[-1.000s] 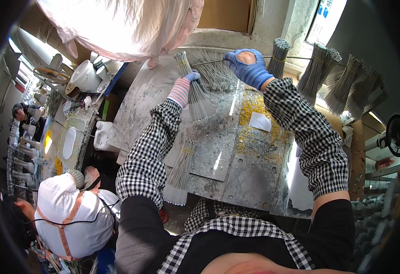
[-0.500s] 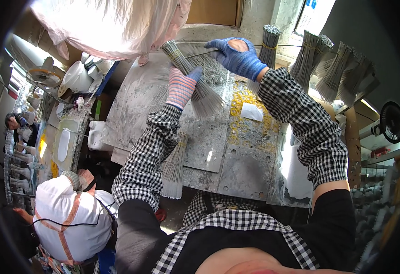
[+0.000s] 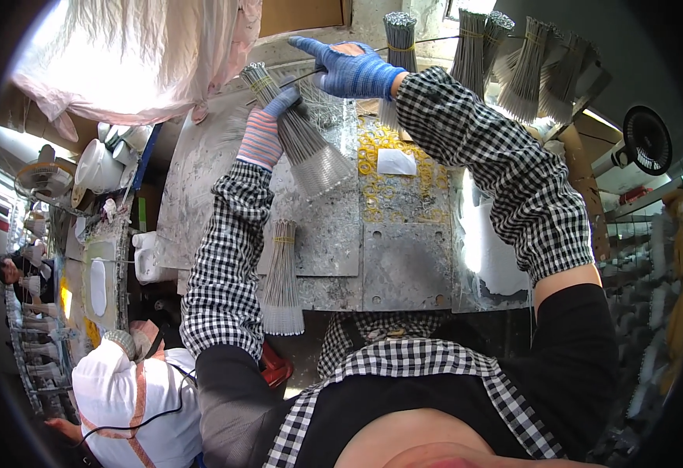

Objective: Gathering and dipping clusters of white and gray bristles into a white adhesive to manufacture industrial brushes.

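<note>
My left hand (image 3: 262, 134), in a striped pink glove with bluish fingertips, is closed around a bundle of thin grey wires (image 3: 310, 148). The bundle is tilted, its looped top end up at the left and its spread ends toward the lower right. A yellow band circles it near the top. Up and to the right is my right hand (image 3: 349, 69), in a blue glove with a bare patch on its back. Its index finger stretches left while the other fingers curl at a thin dark rod (image 3: 298, 77). The rod's left end reaches the held bundle.
Banded wire bundles (image 3: 470, 51) hang in a row at the upper right. Another bundle (image 3: 283, 273) lies over the table's (image 3: 326, 261) near edge. Yellow bands (image 3: 373, 187) and a white paper (image 3: 396, 162) lie mid-table. A person in white (image 3: 115, 390) sits at lower left.
The whole view has shifted, so the table and hanging bundles sit farther left and higher. My right index finger now points out straighter to the left. My left hand still grips the wire bundle.
</note>
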`<state>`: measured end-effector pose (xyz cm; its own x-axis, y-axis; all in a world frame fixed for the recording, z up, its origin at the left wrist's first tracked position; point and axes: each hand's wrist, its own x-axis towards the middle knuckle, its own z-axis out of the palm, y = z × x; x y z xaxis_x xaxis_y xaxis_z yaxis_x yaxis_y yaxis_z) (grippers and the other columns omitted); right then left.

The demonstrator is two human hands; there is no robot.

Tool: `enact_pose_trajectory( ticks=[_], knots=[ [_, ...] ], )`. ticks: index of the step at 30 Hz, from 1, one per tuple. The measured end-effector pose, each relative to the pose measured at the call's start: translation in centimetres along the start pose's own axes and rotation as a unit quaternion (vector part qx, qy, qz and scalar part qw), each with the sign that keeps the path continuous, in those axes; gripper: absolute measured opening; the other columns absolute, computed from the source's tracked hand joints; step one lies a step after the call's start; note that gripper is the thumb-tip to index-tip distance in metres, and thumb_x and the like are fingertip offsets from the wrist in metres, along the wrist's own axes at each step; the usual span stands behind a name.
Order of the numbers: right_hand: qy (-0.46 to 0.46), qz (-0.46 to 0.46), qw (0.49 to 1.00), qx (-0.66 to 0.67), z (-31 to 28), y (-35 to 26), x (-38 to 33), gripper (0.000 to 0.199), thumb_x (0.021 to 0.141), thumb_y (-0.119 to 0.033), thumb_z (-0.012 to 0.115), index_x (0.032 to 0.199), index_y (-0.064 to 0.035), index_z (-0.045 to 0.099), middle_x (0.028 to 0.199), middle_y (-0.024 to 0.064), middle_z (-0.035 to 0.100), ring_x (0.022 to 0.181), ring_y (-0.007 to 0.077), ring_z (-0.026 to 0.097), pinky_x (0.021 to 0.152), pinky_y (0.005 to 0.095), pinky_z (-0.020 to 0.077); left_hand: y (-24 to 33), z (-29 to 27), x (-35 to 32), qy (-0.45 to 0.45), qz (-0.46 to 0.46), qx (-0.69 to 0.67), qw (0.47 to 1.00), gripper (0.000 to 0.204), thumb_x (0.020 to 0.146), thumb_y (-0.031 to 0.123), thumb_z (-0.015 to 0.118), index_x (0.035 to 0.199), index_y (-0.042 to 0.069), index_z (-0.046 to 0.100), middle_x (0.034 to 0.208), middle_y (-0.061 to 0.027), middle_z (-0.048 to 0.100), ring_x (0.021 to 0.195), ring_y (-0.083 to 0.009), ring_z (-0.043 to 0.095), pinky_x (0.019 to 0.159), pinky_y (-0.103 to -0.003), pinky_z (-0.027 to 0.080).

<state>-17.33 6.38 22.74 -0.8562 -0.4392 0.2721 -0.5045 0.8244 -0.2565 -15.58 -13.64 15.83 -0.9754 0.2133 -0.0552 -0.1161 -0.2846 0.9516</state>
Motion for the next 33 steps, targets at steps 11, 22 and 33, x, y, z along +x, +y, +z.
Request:
enact_pose_trajectory(
  ticks=[11, 22, 33],
  knots=[
    [0.283, -0.012, 0.959, -0.013, -8.8, 2.6, -14.1, 0.032, 0.096, -0.009, 0.065, 0.128, -0.0064, 0.066, 0.075, -0.0016, 0.063, 0.063, 0.0071, 0.057, 0.060, 0.0262, 0.0514, -2.0, 8.8, 4.1, -0.116, -0.043, 0.044, 0.991, 0.029, 0.087, 0.021, 0.080, 0.098, 0.000, 0.063, 0.083, -0.0117, 0.070, 0.069, -0.0215, 0.069, 0.063, -0.036, 0.059],
    [0.202, 0.317, 0.925, -0.056, -13.7, 10.5, -39.0, 0.031, 0.097, -0.031, 0.064, 0.119, -0.0104, 0.070, 0.081, 0.0088, 0.071, 0.074, 0.0205, 0.068, 0.071, 0.0348, 0.0542, -5.2, 13.1, 8.3, -0.102, 0.057, 0.132, 0.984, 0.057, 0.081, 0.028, 0.084, 0.127, 0.004, 0.061, 0.119, -0.0080, 0.068, 0.106, -0.0212, 0.065, 0.094, -0.036, 0.052],
    [-0.307, 0.600, 0.734, -0.080, -5.1, 21.1, -61.0, 0.087, 0.082, -0.071, 0.065, 0.120, 0.0068, 0.068, 0.115, 0.0266, 0.070, 0.109, 0.0394, 0.068, 0.095, 0.0461, 0.0522, -4.1, 11.1, 14.1, -0.038, -0.011, -0.195, 0.980, 0.029, 0.092, 0.013, 0.063, 0.117, 0.000, 0.063, 0.116, -0.0119, 0.066, 0.105, -0.0239, 0.062, 0.101, -0.038, 0.049]
  ],
)
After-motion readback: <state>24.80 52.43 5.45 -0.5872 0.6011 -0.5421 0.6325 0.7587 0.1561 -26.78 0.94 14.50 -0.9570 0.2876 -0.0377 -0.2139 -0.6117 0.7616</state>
